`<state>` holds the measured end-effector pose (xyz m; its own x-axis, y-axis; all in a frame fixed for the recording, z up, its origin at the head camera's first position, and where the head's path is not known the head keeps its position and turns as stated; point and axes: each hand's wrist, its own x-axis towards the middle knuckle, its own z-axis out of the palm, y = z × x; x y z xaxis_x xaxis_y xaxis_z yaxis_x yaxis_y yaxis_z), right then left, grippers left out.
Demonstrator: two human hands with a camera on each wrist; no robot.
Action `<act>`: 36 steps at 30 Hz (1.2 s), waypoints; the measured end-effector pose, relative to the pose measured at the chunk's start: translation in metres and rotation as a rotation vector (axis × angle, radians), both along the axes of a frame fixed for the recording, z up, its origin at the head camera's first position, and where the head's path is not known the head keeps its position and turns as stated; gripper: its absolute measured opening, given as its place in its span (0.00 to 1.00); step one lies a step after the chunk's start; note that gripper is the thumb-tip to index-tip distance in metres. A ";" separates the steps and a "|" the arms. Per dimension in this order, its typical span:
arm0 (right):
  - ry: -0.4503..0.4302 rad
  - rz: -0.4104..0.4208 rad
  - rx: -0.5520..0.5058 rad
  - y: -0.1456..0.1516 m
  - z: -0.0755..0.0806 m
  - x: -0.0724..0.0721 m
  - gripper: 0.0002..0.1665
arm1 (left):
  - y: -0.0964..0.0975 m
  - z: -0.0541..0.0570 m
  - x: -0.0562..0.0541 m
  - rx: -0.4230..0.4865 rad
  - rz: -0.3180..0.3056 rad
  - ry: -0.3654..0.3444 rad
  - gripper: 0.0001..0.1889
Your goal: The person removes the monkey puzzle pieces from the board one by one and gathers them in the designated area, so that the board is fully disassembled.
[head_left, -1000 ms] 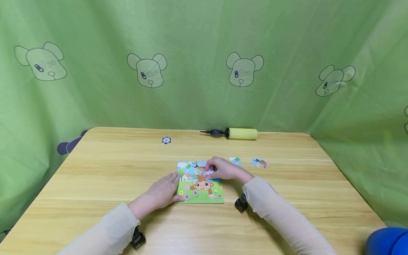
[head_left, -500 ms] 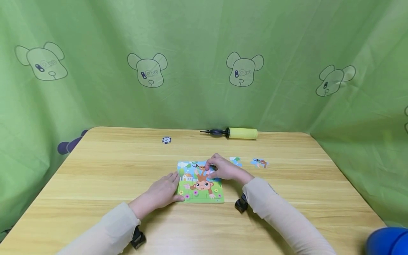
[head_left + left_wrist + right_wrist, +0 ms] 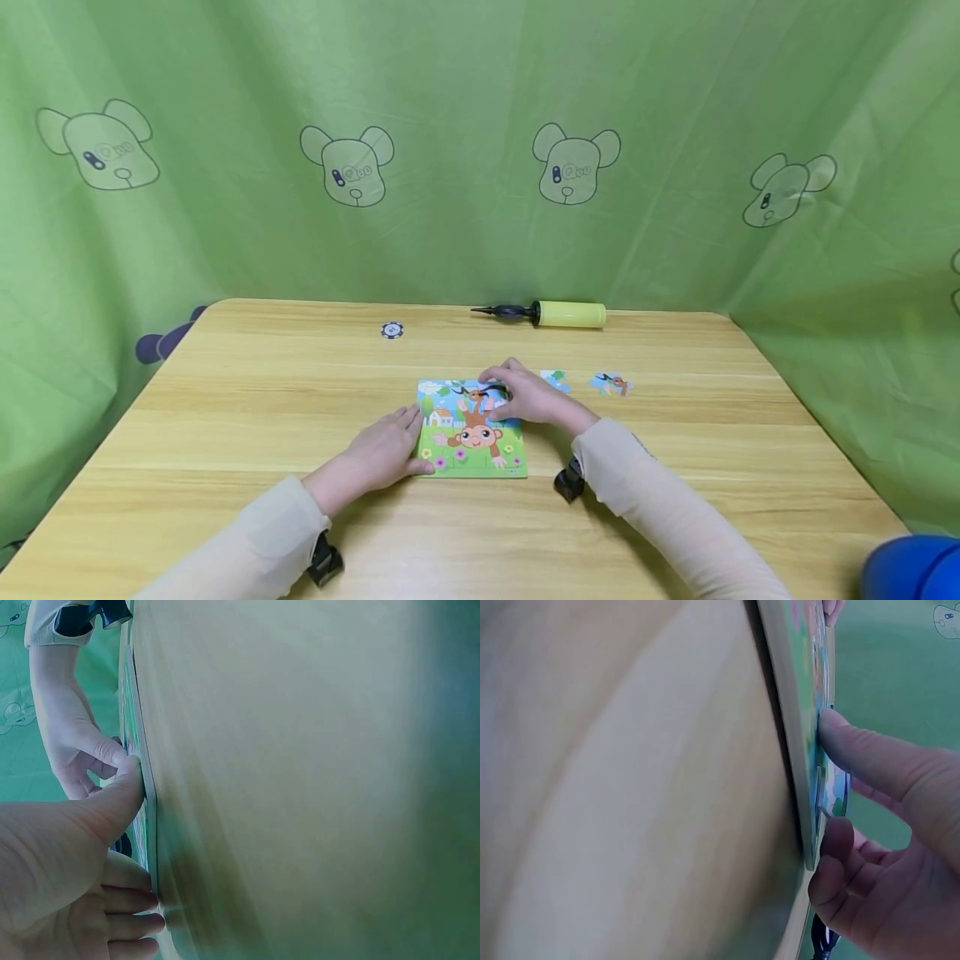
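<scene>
A square jigsaw puzzle (image 3: 468, 461) with a cartoon monkey hanging upside down lies flat at the table's middle. My left hand (image 3: 381, 450) rests along its left side, fingers fairly straight against the edge and thumb on the front left corner. Over the upper right part is my right hand (image 3: 531, 397), thumb and fingers curved around a puzzle piece (image 3: 841, 796) that stands tilted off the board in the right wrist view. That hand hides the board's upper right corner in the head view. Two loose pieces lie behind it: a leafy sky piece (image 3: 555, 381) and a brown-animal piece (image 3: 612, 383).
A yellow hand pump (image 3: 570, 314) with a black nozzle lies near the table's back edge. Left of it is a round poker chip (image 3: 392, 330). Something blue and rounded (image 3: 911, 568) stands at the front right corner. Green curtains surround the wooden table (image 3: 225, 433).
My right hand's index finger has stretched slightly left and back, showing more of the dark branch beneath it. The left hand and the loose pieces stay put.
</scene>
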<state>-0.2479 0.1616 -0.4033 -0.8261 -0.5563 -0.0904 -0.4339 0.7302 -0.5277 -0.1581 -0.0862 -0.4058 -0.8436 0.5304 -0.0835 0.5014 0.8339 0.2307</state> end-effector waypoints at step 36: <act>-0.018 -0.373 -0.528 0.099 0.041 -0.003 0.19 | 0.000 0.000 0.001 0.005 -0.002 0.006 0.42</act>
